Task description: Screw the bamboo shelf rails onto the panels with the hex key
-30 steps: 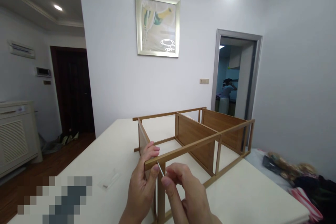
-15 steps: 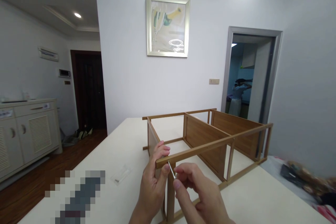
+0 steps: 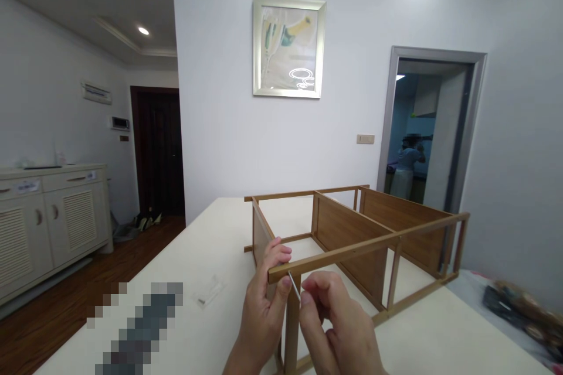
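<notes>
A brown wooden shelf frame (image 3: 347, 248) lies on its side on the white table, its slatless panels standing upright across it. My left hand (image 3: 264, 299) is closed around the near corner of the frame, fingers over the top rail and thumb on its near face. Between the thumb and fingers of my right hand (image 3: 336, 316) is a thin silver rod, which looks like a hex key (image 3: 294, 286). Its tip meets the rail's near face beside my left thumb. The rod's other end is hidden in my right hand.
On the white table (image 3: 176, 263) lies a small clear plastic bag (image 3: 209, 292) with a small dark piece in it. A pixelated dark object (image 3: 147, 322) is left of it. Cluttered items (image 3: 523, 310) lie beyond the table's right edge. A person (image 3: 409, 164) stands past the doorway.
The whole view has shifted slightly, so the scene sits further right. My left hand keeps its hold on the frame. My right fingers have turned and closed a little around the rod.
</notes>
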The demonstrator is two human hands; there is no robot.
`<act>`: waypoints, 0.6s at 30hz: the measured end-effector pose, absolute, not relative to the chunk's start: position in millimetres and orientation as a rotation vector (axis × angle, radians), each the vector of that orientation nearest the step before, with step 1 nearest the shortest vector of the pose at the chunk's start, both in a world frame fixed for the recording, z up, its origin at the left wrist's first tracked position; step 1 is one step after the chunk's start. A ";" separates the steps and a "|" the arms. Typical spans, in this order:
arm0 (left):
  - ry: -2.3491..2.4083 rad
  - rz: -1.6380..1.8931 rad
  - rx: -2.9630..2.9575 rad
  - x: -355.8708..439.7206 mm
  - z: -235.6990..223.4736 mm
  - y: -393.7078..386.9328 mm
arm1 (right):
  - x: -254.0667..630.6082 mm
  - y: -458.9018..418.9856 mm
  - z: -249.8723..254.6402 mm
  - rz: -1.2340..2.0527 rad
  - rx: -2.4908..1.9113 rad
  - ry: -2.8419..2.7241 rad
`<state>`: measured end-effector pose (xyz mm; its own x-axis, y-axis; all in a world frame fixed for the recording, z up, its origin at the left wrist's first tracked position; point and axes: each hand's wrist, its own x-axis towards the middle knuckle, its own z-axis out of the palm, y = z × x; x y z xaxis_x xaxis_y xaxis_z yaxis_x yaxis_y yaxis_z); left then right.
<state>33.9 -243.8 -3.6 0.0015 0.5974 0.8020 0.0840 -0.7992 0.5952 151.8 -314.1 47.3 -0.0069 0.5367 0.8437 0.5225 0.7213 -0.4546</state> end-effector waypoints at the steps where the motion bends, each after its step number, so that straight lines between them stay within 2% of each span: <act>1: 0.700 1.851 1.908 33.9 -3.9 -243.8 | 150.5 -314.8 46.5 0.055 -0.896 -1.619; 8: 0.685 1.852 1.881 34.3 -1.9 -244.6 | 146.2 -318.4 43.0 0.384 -0.979 -1.477; 18: 0.707 1.859 1.890 34.4 -1.8 -246.6 | 149.0 -319.0 37.2 0.825 -0.746 -1.390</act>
